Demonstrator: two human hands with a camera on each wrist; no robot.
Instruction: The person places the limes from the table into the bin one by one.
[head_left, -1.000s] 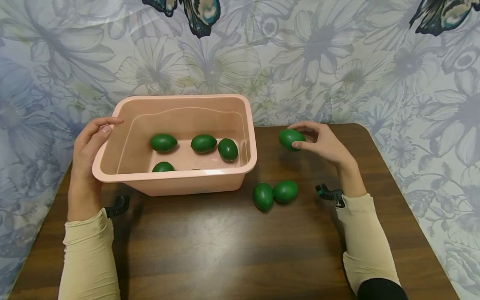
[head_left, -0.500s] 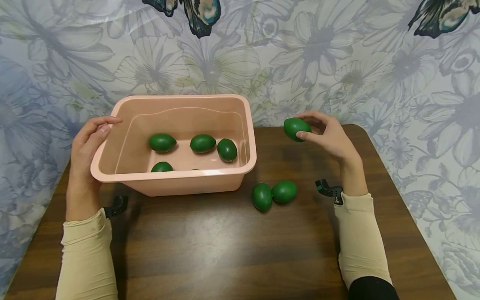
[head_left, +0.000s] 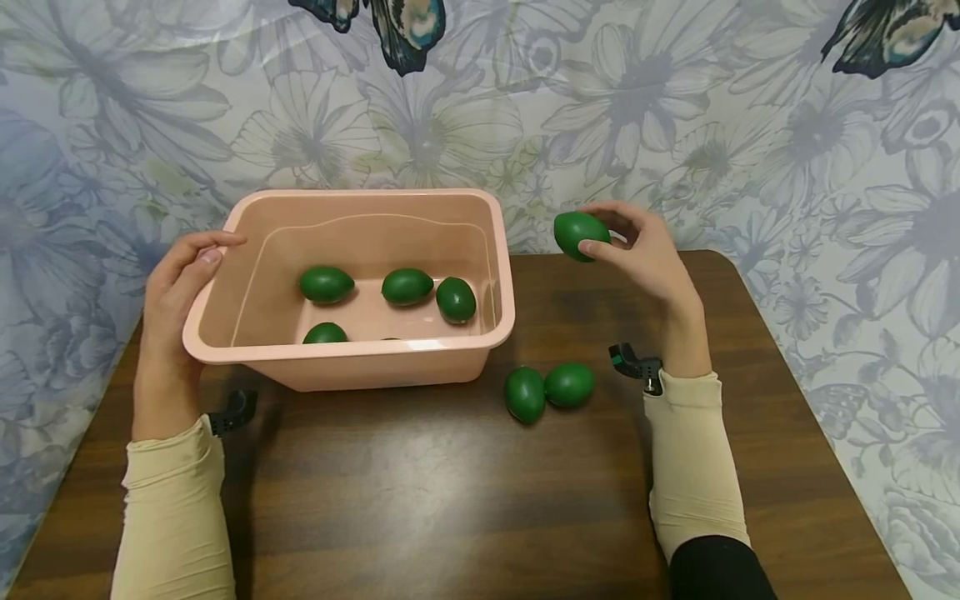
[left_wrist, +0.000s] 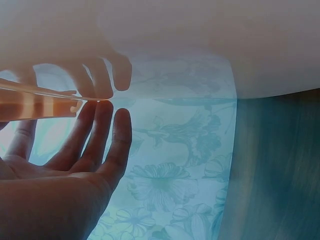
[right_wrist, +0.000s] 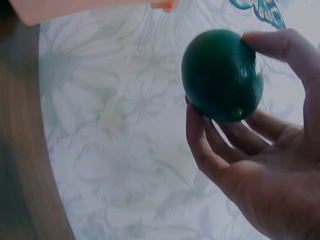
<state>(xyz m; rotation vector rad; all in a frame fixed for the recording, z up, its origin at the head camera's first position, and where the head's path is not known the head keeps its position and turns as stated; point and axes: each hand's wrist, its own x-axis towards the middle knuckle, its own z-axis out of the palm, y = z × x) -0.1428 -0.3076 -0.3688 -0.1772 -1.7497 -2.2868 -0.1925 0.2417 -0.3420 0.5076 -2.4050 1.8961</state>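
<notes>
My right hand (head_left: 633, 250) holds a green lime (head_left: 579, 235) between thumb and fingertips, raised to the right of a pink plastic tub (head_left: 367, 353). In the right wrist view the thumb presses one side of this lime (right_wrist: 220, 75), with fingers under the other side. My left hand (head_left: 176, 287) grips the tub at its left end, thumb at the rim and index finger reaching over it. From the left wrist view, the left hand's other fingers (left_wrist: 117, 145) lie fairly straight near the rim. Several limes (head_left: 407, 287) lie inside the tub; its front wall partly hides some.
Two more limes, a left one (head_left: 524, 394) and a right one (head_left: 570, 385), lie side by side on the brown wooden table (head_left: 420, 500), just right of the tub. A flower-patterned wall covering (head_left: 637, 108) rises behind the table's back edge.
My right hand has lifted the lime higher, swinging slightly right and then back left toward the tub. The left hand and the tub have hardly moved.
</notes>
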